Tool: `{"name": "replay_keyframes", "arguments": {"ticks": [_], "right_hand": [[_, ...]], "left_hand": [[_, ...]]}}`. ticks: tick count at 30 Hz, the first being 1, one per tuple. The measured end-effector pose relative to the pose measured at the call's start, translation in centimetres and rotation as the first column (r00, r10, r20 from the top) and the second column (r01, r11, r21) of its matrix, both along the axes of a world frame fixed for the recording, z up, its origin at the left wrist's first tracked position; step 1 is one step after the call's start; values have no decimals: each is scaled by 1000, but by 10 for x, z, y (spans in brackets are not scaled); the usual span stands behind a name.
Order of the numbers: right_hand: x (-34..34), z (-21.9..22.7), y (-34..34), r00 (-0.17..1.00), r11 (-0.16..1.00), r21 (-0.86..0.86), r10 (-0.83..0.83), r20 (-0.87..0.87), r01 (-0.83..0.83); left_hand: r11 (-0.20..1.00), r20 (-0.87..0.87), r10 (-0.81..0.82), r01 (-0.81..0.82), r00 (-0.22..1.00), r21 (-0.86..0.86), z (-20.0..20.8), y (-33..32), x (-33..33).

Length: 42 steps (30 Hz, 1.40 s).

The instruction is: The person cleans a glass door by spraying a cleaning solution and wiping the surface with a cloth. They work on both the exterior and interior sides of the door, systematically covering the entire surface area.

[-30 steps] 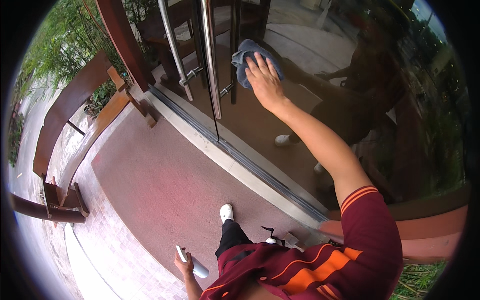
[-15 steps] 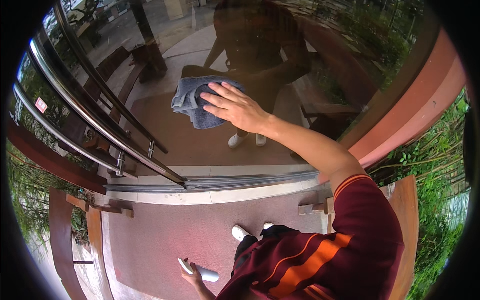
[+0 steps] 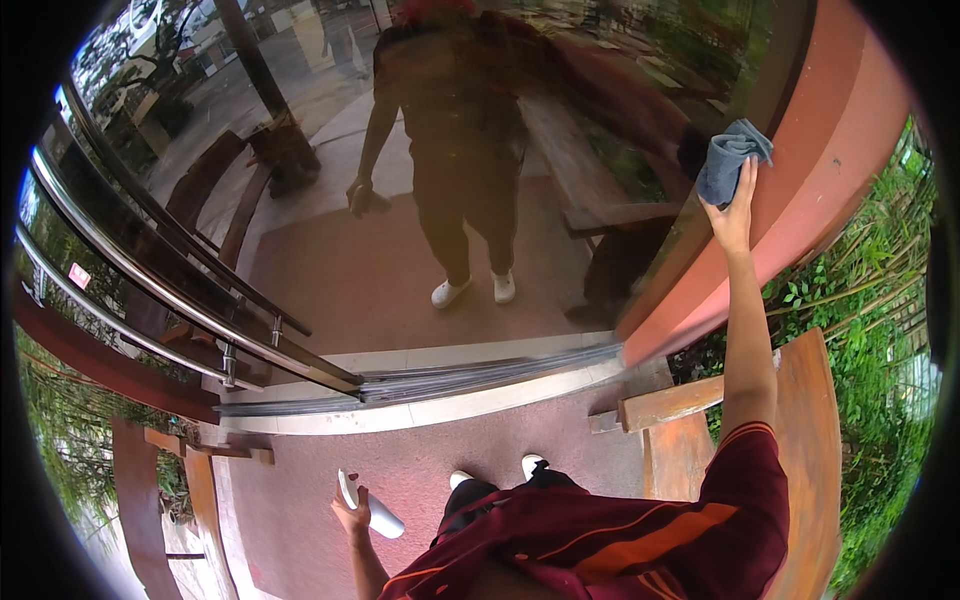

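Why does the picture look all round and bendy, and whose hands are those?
There's no robot here, just a person in a maroon shirt. A wide camera worn on their head looks down, and its lens bends straight edges. Both hands are theirs. The right hand holds a blue-gray cloth near the right edge of the big glass pane. The left hand holds a white spray bottle, down above the reddish floor. The shadowy figure in the glass pane is their reflection. The white shoes below are theirs too.
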State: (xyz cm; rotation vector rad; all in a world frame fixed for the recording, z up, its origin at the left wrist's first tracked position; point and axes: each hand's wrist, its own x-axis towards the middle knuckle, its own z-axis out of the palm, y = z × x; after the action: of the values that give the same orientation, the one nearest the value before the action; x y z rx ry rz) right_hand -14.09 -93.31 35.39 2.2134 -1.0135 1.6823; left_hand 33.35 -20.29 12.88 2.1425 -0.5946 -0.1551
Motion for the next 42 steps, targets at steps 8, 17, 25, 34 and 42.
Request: {"name": "replay_keyframes", "arguments": {"ticks": [8,17,25,34,42], "right_hand": [[185,51,81,990,981,-178,92,103,-72],[554,115,323,900,868,-299,305,-311,-397],[766,90,451,759,759,-302,362,-541,-577],[763,184,409,716,636,-498,124,-687,-589],[772,252,385,846,737,-470,262,-464,-486]], "left_hand": [[938,-64,298,-280,952,205,-49,100,-21],[834,-65,540,-524,839,172,-117,249,-24],[887,-24,451,-444,892,128,-110,317,85],[972,-81,208,-215,975,-92,-28,273,260],[950,-68,-1,-20,998,-313,56,161,298]]}}
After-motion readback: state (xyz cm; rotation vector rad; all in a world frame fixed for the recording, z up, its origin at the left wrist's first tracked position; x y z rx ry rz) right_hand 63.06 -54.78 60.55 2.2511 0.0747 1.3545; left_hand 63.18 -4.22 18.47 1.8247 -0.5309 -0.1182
